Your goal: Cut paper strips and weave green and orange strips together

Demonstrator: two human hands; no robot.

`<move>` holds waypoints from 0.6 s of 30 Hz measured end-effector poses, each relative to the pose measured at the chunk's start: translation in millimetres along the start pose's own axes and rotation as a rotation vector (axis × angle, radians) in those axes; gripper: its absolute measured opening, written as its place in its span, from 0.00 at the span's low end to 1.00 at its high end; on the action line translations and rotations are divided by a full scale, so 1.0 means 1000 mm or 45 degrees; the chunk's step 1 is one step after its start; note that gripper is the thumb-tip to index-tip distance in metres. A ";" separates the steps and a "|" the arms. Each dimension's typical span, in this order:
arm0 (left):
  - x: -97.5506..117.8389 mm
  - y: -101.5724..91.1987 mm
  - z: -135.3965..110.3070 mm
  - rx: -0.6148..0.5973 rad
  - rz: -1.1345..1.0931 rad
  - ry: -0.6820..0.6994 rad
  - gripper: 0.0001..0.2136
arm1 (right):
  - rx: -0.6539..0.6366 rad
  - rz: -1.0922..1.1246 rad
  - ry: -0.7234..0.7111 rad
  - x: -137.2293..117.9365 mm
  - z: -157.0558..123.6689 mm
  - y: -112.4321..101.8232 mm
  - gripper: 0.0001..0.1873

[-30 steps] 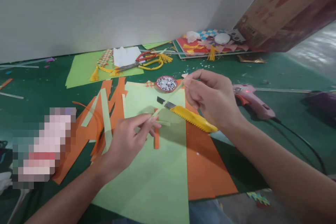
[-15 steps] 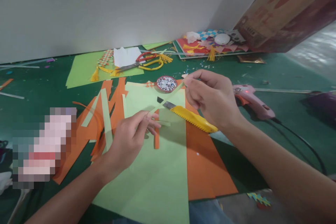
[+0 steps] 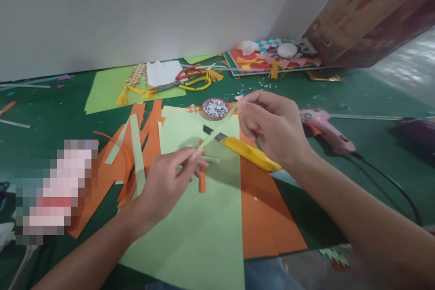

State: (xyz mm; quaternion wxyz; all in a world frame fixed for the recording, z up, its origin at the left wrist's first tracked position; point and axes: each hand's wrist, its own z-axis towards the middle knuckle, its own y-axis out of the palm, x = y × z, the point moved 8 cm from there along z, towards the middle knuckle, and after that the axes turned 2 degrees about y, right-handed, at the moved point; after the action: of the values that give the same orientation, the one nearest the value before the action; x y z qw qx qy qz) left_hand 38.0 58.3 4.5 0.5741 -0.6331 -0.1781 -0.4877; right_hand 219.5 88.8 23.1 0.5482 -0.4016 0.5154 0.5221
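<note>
Between my two hands a narrow light green paper strip (image 3: pixel 217 128) is stretched at a slant. My left hand (image 3: pixel 173 174) pinches its lower end, and my right hand (image 3: pixel 272 124) pinches the upper end. Beneath the strip, a yellow utility knife (image 3: pixel 251 153) lies with its dark blade out to the left. A large light green paper sheet (image 3: pixel 204 235) is spread under the knife and my left hand, on top of orange paper (image 3: pixel 261 226). By my left fingers, a short orange strip (image 3: pixel 203 181) lies on the sheet, along with a small green strip (image 3: pixel 215 160).
Orange and green strips (image 3: pixel 137 145) lie in a pile at left, beside a pixelated object (image 3: pixel 61 190). A bowl of small beads (image 3: pixel 215 108) stands ahead. Scissors (image 3: pixel 195 82) lie behind. A pink glue gun (image 3: pixel 328 131) with a cord sits at right. Tasselled woven pieces (image 3: pixel 268 56) are farther back.
The strip has turned a little between my fingers, and my left fingertips have shifted slightly. My right hand stays nearly in place. The things on the table have not moved.
</note>
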 end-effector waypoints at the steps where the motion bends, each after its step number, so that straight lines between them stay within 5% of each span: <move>1: 0.001 0.000 0.000 -0.004 0.016 -0.005 0.13 | -0.006 -0.003 -0.003 0.000 0.000 0.000 0.09; 12: 0.000 0.006 0.003 -0.155 -0.167 -0.148 0.15 | -0.547 -0.274 0.215 0.013 -0.021 0.043 0.08; 18: 0.001 0.009 0.004 -0.206 -0.127 -0.095 0.17 | -0.608 -0.303 0.232 0.017 -0.027 0.054 0.10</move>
State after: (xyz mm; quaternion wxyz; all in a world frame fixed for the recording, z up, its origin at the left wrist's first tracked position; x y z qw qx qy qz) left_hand 47.1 58.9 0.7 0.4891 -0.6855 -0.1906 -0.5045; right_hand 161.4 71.9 8.1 0.4468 -0.6224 0.3743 0.5223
